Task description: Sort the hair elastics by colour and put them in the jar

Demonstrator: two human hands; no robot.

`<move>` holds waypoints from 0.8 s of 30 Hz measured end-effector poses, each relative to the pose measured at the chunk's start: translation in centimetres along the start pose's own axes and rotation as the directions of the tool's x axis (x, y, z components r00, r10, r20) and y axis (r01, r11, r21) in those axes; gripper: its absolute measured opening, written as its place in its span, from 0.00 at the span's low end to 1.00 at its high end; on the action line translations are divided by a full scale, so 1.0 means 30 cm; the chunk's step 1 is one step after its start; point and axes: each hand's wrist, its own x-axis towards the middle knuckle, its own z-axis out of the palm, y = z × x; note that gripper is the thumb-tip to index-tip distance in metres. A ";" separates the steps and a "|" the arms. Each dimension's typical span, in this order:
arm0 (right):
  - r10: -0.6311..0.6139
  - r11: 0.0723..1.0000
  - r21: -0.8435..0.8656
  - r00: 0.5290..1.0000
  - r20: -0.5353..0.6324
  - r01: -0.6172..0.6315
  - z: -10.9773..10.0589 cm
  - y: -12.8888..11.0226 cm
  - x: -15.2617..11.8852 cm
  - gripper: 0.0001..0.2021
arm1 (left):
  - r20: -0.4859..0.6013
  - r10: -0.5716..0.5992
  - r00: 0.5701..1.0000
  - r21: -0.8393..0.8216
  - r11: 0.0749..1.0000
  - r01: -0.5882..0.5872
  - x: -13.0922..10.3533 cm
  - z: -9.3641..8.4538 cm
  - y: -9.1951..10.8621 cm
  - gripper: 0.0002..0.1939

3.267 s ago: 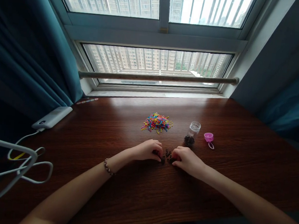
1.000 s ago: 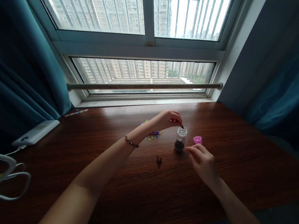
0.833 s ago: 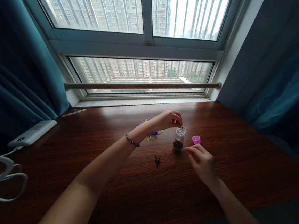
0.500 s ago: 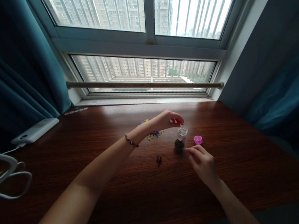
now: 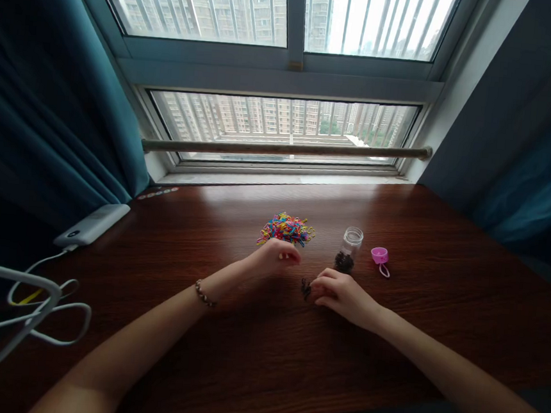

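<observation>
Just left of the right grip (image 5: pixel 341 297) lie dark clips (image 5: pixel 305 289) — pinched (or not), I can't tell.

My left arm (image 5: pixel 149 324) and right arm (image 5: pixel 449 363) reach forward from both sides. My left hand (image 5: pixel 275 256) is a bit farther out, fingers curled. My right hand (image 5: pixel 342 296) has bent fingers pointing left. My hands don't touch.

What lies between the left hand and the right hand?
In the head view, a small cluster of dark pieces lies there, nearer the right hand than the left hand.
</observation>
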 end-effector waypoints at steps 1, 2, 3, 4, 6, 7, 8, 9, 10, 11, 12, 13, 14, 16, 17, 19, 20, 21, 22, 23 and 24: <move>0.007 1.000 0.002 1.000 0.030 -0.007 0.005 0.002 0.024 0.14 | -0.012 -0.031 0.999 -0.006 0.999 0.031 -0.034 0.011 -0.015 0.07; 0.016 1.000 -0.001 0.998 0.057 -0.016 0.010 0.004 0.047 0.17 | -0.029 -0.060 0.998 -0.024 0.998 0.060 -0.064 0.021 -0.027 0.07; 0.025 1.000 -0.011 0.996 0.084 -0.024 0.014 0.006 0.067 0.19 | -0.053 -0.090 0.995 -0.055 0.995 0.087 -0.091 0.030 -0.035 0.07; 0.030 0.999 -0.027 0.993 0.110 -0.027 0.018 0.008 0.085 0.19 | -0.090 -0.122 0.988 -0.094 0.989 0.114 -0.113 0.039 -0.041 0.07; 0.032 0.997 -0.069 0.988 0.154 -0.021 0.022 0.011 0.112 0.15 | -0.175 -0.190 0.966 -0.168 0.973 0.160 -0.144 0.054 -0.046 0.07; 0.032 0.995 -0.094 0.985 0.168 -0.016 0.023 0.011 0.121 0.12 | -0.220 -0.220 0.950 -0.202 0.963 0.177 -0.152 0.060 -0.045 0.07; 0.030 0.993 -0.117 0.983 0.179 -0.009 0.023 0.011 0.128 0.10 | -0.259 -0.248 0.933 -0.232 0.954 0.190 -0.157 0.065 -0.043 0.07; 0.028 0.991 -0.137 0.981 0.192 -0.002 0.022 0.011 0.133 0.08 | -0.289 -0.272 0.918 -0.259 0.945 0.199 -0.158 0.069 -0.041 0.06; 0.024 0.988 -0.155 0.979 0.204 0.008 0.022 0.012 0.136 0.07 | -0.304 -0.293 0.907 -0.285 0.936 0.207 -0.158 0.071 -0.038 0.06; 0.019 0.985 -0.174 0.976 0.215 0.019 0.023 0.013 0.137 0.06 | -0.308 -0.310 0.900 -0.309 0.927 0.213 -0.156 0.073 -0.036 0.06; 0.012 0.980 -0.196 0.974 0.225 0.033 0.025 0.014 0.136 0.05 | -0.305 -0.321 0.897 -0.328 0.919 0.218 -0.154 0.074 -0.034 0.06; 0.004 0.974 -0.221 0.972 0.234 0.049 0.028 0.015 0.134 0.03 | -0.298 -0.328 0.897 -0.341 0.914 0.221 -0.152 0.075 -0.032 0.06; 0.000 0.966 -0.252 0.970 0.242 0.062 0.032 0.015 0.131 0.02 | -0.293 -0.331 0.897 -0.350 0.910 0.221 -0.150 0.075 -0.031 0.06; 0.003 0.946 -0.316 0.968 0.252 0.079 0.042 0.013 0.123 0.02 | -0.287 -0.336 0.897 -0.361 0.905 0.223 -0.150 0.077 -0.031 0.06; 0.006 0.936 -0.342 0.967 0.257 0.085 0.045 0.008 0.118 0.03 | -0.285 -0.338 0.897 -0.365 0.904 0.225 -0.150 0.078 -0.033 0.06; 0.006 0.918 -0.385 0.966 0.258 0.098 0.039 -0.014 0.109 0.03 | -0.280 -0.340 0.898 -0.372 0.901 0.225 -0.152 0.080 -0.039 0.06; -0.002 0.909 -0.403 0.969 0.248 0.105 0.026 -0.031 0.105 0.04 | -0.277 -0.337 0.900 -0.375 0.900 0.221 -0.154 0.082 -0.043 0.07; -0.017 0.901 -0.418 0.973 0.228 0.113 0.006 -0.052 0.100 0.05 | -0.274 -0.333 0.902 -0.377 0.900 0.218 -0.155 0.083 -0.048 0.07; -0.035 0.893 -0.434 0.980 0.194 0.118 -0.023 -0.077 0.096 0.06 | -0.272 -0.329 0.904 -0.378 0.901 0.214 -0.156 0.084 -0.052 0.07; -0.055 0.889 -0.442 0.986 0.155 0.120 -0.061 -0.103 0.093 0.07 | -0.270 -0.325 0.906 -0.376 0.902 0.212 -0.157 0.086 -0.056 0.07; -0.072 0.887 -0.449 0.992 0.101 0.110 -0.106 -0.129 0.089 0.07 | -0.268 -0.323 0.908 -0.374 0.903 0.211 -0.157 0.087 -0.059 0.07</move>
